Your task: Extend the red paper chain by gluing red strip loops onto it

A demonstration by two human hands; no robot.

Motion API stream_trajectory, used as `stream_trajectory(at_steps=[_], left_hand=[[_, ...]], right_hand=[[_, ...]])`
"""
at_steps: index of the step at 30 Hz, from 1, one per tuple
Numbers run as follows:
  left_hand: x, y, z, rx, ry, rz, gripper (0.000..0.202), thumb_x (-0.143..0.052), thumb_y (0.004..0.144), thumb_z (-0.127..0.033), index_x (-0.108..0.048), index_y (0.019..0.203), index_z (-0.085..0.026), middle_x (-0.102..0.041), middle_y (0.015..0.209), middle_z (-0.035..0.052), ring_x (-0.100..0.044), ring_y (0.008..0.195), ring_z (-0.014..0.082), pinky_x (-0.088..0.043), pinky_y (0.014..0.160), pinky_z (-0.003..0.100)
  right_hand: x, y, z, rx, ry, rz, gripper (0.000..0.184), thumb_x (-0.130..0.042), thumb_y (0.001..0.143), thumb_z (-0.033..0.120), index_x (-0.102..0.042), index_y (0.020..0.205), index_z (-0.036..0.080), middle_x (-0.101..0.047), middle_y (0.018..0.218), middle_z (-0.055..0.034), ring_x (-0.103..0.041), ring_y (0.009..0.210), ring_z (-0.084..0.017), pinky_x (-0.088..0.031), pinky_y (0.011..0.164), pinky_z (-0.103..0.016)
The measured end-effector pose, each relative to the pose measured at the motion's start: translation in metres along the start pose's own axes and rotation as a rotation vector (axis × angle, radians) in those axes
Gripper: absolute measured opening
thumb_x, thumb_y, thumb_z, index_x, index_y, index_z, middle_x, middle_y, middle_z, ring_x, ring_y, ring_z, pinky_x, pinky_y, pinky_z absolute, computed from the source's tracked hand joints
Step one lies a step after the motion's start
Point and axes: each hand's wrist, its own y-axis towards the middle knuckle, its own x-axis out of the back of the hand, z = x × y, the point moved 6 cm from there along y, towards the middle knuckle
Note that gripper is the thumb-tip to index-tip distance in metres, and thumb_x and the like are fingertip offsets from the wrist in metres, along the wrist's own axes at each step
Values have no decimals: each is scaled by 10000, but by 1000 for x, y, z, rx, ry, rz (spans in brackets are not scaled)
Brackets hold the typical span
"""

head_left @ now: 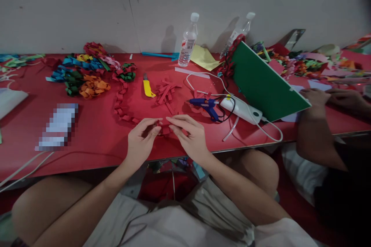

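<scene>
My left hand (142,138) and my right hand (188,135) meet at the near edge of the red table (95,139). Both pinch the end of a red paper chain (121,102) that curls away to the left and back. The fingertips of both hands press on a red paper link between them. A loose pile of red paper strips (166,92) lies just beyond my hands. A yellow utility knife (147,87) rests to its left.
A blue glue gun (207,106), a white power adapter (242,110) with cords, and a green board (262,81) lie to the right. Coloured paper chains (84,73) pile at the back left. Two water bottles (188,40) stand by the wall. Another person's hands (333,98) rest at the right.
</scene>
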Motion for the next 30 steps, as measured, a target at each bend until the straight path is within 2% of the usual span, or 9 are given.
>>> stream_trajectory(at_steps=[3,6,10,13,22,24,27,28,30], left_hand=[[-3,-2,-1,-33,8,36,257,-655,903,-323,-723,1127,-219,-691,1061,60,-657,946,149,-544,851,269],[-3,-2,1,7,1,13,331,-680,879,-343,-702,1184,-216,-700,1075,59,-663,959,150,-552,865,271],[1,-2,6,107,-86,-93,335,-759,795,-368,-709,1054,-162,-737,939,56,-693,835,146,-579,774,251],[0,-1,3,100,-123,-88,261,-779,770,-343,-716,943,-159,-736,864,44,-691,782,135,-580,730,228],[-2,-4,-6,32,-108,-41,201,-761,796,-277,-746,969,-175,-744,894,43,-682,772,110,-574,743,210],[-1,-3,-6,9,-87,-47,204,-762,792,-281,-747,963,-170,-746,887,47,-685,767,117,-578,748,224],[5,0,0,27,-106,-112,243,-773,775,-319,-746,958,-161,-753,873,53,-695,758,128,-586,751,244],[9,2,3,46,-124,-148,262,-782,765,-334,-747,957,-159,-756,874,55,-699,760,130,-588,749,245],[18,7,11,94,-170,-210,294,-800,744,-357,-748,960,-164,-758,881,54,-703,764,128,-585,741,236]], right_hand=[[-4,-3,2,72,-64,48,345,-506,977,143,-693,1239,267,-636,1060,-74,-639,984,-138,-554,855,-284],[-5,-4,3,81,-72,34,322,-532,972,158,-689,1236,253,-650,1061,-76,-644,970,-139,-555,857,-282],[-1,-2,3,19,-16,-54,158,-672,901,204,-731,1046,223,-728,967,-51,-682,849,-145,-576,813,-281],[-1,-1,5,42,-7,-54,89,-670,898,177,-742,932,216,-752,942,-52,-706,901,-160,-579,847,-298],[-6,-6,3,102,-45,13,120,-646,910,149,-744,934,212,-750,975,-66,-714,904,-152,-586,832,-293],[-5,-3,6,125,-86,61,99,-655,914,186,-734,966,214,-750,1007,-67,-707,939,-160,-575,861,-303],[18,9,11,138,-256,79,105,-631,940,291,-694,983,220,-740,1004,-61,-685,944,-178,-550,839,-321],[35,14,10,115,-341,14,126,-595,958,313,-671,930,216,-727,915,-49,-673,859,-171,-535,762,-308],[82,22,3,-27,-532,-181,221,-576,957,391,-582,827,213,-627,722,-7,-564,625,-141,-462,611,-285]])
